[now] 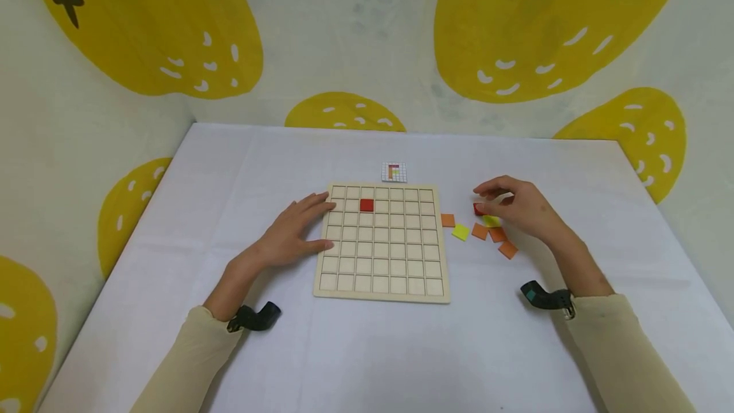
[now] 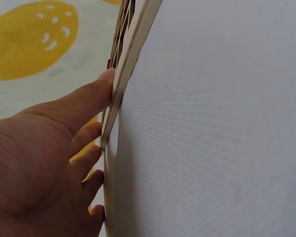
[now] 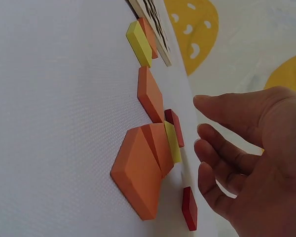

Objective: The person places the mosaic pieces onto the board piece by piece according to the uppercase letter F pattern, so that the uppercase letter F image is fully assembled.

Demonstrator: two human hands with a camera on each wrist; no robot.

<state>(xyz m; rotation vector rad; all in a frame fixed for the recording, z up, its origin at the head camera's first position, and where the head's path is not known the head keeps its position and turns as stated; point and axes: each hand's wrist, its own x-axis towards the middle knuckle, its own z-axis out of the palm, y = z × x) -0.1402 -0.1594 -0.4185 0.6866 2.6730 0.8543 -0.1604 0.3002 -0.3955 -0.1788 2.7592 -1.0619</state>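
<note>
A square wooden grid board [image 1: 380, 297] lies on the table, with one red tile [image 1: 367, 205] in a cell of its second row from the far side. Along the board's left edge rests my left hand [image 1: 295, 231], thumb and fingers spread and fairly straight. My right hand [image 1: 524, 206] hovers over loose tiles to the right of the board. Its thumb and fingers are bent and apart, with nothing between them in the right wrist view. Below it lie a red tile [image 3: 174, 128], another red tile [image 3: 189, 209] and a yellow tile [image 1: 491, 221], partly hidden in the head view.
Several orange tiles [image 1: 508, 249] and a second yellow tile [image 1: 460, 232] lie between the board and my right hand. One orange tile [image 1: 448, 220] is against the board's right edge. A small patterned card [image 1: 394, 172] sits just beyond the board's far edge.
</note>
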